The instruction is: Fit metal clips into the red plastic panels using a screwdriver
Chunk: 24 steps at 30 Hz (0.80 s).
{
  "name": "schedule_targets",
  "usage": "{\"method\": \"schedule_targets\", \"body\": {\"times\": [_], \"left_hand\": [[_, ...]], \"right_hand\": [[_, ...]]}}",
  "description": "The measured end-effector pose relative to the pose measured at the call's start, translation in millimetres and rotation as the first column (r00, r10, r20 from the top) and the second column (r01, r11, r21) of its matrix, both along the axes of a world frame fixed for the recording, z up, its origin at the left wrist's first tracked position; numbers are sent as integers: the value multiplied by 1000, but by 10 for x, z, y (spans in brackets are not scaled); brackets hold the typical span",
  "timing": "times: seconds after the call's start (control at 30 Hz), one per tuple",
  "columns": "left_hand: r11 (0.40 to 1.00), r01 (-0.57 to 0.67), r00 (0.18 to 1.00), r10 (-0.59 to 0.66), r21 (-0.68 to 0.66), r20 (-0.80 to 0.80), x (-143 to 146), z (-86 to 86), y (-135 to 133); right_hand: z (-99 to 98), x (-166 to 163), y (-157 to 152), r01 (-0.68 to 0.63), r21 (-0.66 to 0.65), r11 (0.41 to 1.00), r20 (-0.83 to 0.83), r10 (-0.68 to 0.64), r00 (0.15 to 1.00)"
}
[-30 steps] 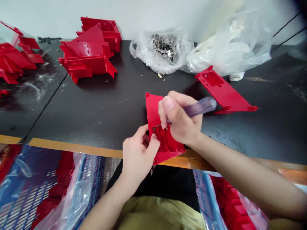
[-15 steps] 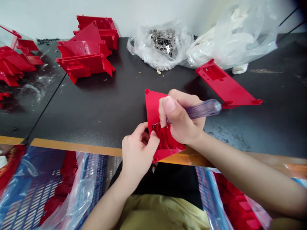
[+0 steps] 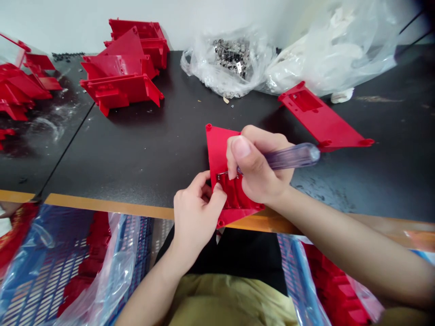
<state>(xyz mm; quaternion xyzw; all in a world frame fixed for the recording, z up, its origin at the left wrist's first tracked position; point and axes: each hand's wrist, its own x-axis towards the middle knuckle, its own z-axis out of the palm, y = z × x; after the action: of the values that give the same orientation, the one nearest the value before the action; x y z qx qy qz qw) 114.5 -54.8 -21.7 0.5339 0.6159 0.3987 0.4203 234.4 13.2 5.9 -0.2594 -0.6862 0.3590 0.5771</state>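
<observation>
A red plastic panel (image 3: 219, 147) with a recessed compartment lies at the table's front edge, its near corner jutting past it. My left hand (image 3: 199, 203) grips the panel's left side, thumb on top beside the compartment. Closed around the clear purplish handle of a screwdriver (image 3: 292, 156), my right hand (image 3: 260, 165) rests over the panel's right part. The thin metal shaft reaches left to the compartment's upper left corner, where a small metal spring contact (image 3: 218, 177) sits. My fingers hide part of the shaft and the panel's right side.
Another red panel (image 3: 326, 120) lies to the right. Behind stand a plastic bag of small metal parts (image 3: 233, 56) and a bag with white contents (image 3: 316, 59). Red panels are stacked (image 3: 125, 90) at the back left. Blue crates (image 3: 136, 240) with red parts flank my lap.
Almost nothing differs. The screwdriver's handle end has shifted slightly right, with its tip still at the compartment's upper left corner. My left hand keeps its hold on the panel.
</observation>
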Motion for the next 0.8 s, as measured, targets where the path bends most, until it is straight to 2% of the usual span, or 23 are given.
{"method": "schedule_targets", "body": {"times": [0.4, 0.57, 0.8], "left_hand": [[1000, 5, 1000, -5, -6, 14, 1, -6, -6], [1000, 7, 1000, -7, -9, 1, 3, 7, 2], [1000, 16, 1000, -16, -7, -19, -4, 32, 6]], "right_hand": [[-42, 2, -4, 26, 58, 998, -31, -24, 999], [-57, 3, -7, 49, 51, 997, 1, -49, 999], [7, 6, -22, 34, 123, 992, 69, -43, 997]]}}
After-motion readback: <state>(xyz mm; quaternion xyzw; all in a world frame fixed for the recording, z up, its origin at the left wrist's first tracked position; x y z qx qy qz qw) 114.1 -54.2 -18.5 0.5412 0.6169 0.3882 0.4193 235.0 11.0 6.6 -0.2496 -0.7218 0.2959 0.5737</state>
